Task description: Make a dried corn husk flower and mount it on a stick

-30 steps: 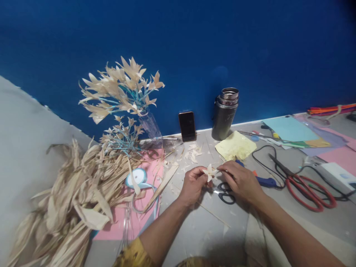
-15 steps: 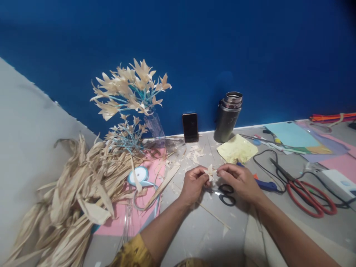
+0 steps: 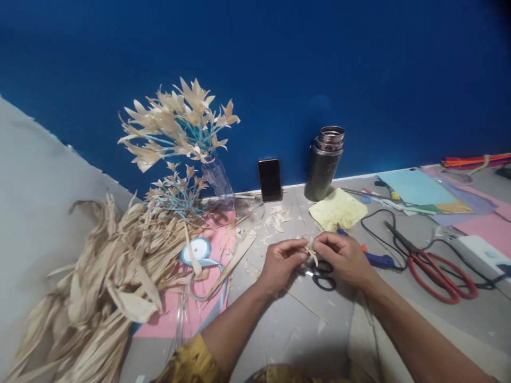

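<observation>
Between my two hands is a small cream husk flower (image 3: pixel 312 252), its thin petals pointing down. My left hand (image 3: pixel 282 261) is closed, thumb and forefinger pinching at the flower's left side. From the right, my right hand (image 3: pixel 344 258) pinches the flower too, its fingers partly covering it. Just under the hands lie small black-handled scissors (image 3: pixel 324 282), their blades partly hidden by my left hand. A thin straw-like stick (image 3: pixel 305 305) rests on the table below my left wrist.
Dried corn husks (image 3: pixel 99 276) heap up at the left, beside a blue ribbon roll (image 3: pixel 195 251) on pink paper. Behind stand a vase of husk flowers (image 3: pixel 217 178), a phone (image 3: pixel 270 181) and a steel flask (image 3: pixel 324 165). Red-handled scissors (image 3: pixel 441 274), a glue gun (image 3: pixel 379 260) and a power strip (image 3: pixel 481 255) lie right.
The flower has turned from facing up with spread petals to hanging downward, and sits slightly further right. My hands have drawn closer together around it. The view has shifted a little.
</observation>
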The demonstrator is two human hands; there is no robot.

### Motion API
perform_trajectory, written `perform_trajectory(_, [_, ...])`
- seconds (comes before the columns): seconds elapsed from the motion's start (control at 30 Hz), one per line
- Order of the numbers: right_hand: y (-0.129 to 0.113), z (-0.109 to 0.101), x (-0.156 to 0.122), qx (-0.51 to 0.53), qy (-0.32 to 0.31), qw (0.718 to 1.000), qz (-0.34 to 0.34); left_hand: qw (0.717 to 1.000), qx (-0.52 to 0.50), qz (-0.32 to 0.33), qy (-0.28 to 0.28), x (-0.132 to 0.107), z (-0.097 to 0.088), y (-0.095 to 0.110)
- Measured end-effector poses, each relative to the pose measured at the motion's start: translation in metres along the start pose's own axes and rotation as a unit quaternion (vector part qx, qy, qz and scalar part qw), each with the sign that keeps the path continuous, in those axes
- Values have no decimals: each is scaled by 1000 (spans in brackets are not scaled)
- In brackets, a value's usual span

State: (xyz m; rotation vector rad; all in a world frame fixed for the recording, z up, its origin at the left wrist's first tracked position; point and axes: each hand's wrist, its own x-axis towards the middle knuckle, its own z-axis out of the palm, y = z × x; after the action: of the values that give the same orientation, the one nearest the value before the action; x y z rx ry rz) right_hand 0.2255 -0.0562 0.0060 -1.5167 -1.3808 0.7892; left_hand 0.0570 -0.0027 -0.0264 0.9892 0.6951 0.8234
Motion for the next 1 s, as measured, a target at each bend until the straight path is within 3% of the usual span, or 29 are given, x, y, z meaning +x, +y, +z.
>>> perform_trajectory(0.1, [0,-2,0,28,36,998,31,1000,-11,-23,-4,1,-3,-1])
perform_trajectory(0.23, [3,-3,0,65,21,996,49,1000,-11,-21,4,2,-6,-2])
perform_trajectory(0.43, [7,0,0,56,-59,997,-1,990,-41,-84,-101,0,-5,-10])
perform_trajectory(0.53, [6,2,-1,41,-65,997,-16,987,-52,-85,-125,-1,-4,-12])
perform_trajectory(0.73, [7,0,-1,32,-21,999,1,991,-80,-66,-87,1,-4,-10])
perform_trajectory(1.0, [7,5,-4,-11,-71,997,-23,996,-75,-33,-39,1,-3,-8])
